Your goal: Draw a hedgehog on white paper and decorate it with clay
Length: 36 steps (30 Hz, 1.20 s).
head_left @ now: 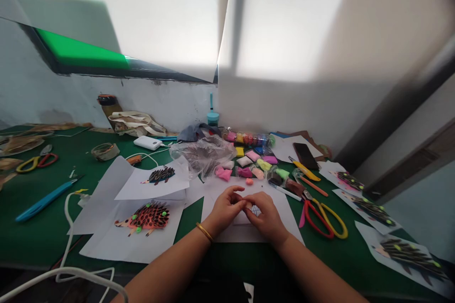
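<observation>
My left hand [227,207] and my right hand [266,215] meet over a white sheet of paper [216,234] at the table's front. The fingers of both are pinched together around something small and pale, mostly hidden between the fingertips. Part of a drawn grid pattern shows on the paper behind my right fingers. Just beyond my hands, a small orange-pink lump of clay [249,181] rests at the sheet's far edge. Packets of coloured clay, among them a pink one [223,173] and a green one [282,173], lie behind it.
Red and yellow scissors [320,218], a marker [286,191] and a yellow cutter [306,170] lie right. Hedgehog pictures stand on sheets at left [145,218] and far right [408,255]. A white cable [67,227] crosses the left side; a phone [304,155] lies behind.
</observation>
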Tool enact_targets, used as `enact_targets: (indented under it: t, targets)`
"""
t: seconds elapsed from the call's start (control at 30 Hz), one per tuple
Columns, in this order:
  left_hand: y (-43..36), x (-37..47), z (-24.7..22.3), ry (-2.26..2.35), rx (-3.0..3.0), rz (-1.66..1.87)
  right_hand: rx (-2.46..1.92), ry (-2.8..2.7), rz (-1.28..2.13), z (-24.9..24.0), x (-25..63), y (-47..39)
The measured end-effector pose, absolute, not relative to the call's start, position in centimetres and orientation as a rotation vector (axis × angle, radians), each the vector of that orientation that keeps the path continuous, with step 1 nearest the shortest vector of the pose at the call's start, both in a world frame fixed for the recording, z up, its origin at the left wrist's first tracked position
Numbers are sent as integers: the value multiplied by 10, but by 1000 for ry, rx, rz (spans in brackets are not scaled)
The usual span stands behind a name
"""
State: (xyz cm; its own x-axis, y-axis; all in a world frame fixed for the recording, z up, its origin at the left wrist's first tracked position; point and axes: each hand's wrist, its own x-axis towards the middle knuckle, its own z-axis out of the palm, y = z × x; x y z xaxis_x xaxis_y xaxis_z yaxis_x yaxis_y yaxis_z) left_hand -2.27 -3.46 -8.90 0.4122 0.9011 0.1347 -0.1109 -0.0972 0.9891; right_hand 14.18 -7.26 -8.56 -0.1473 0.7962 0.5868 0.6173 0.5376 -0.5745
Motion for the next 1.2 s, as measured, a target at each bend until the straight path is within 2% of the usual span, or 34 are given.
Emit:
enact_targets:
  t: [0.5,0.83,1.2]
  targets:
    - [-35,-23,-82,843,1438,1097,-1227,-1827,223,-85,143,-72]
    - [-33,-24,-83,1045,1744,1063,-1224,-1801,252,-86,143,-73]
    - [-38,-25,-82,1003,1879,1059,-1250,-1851,258,-89,145,-71]
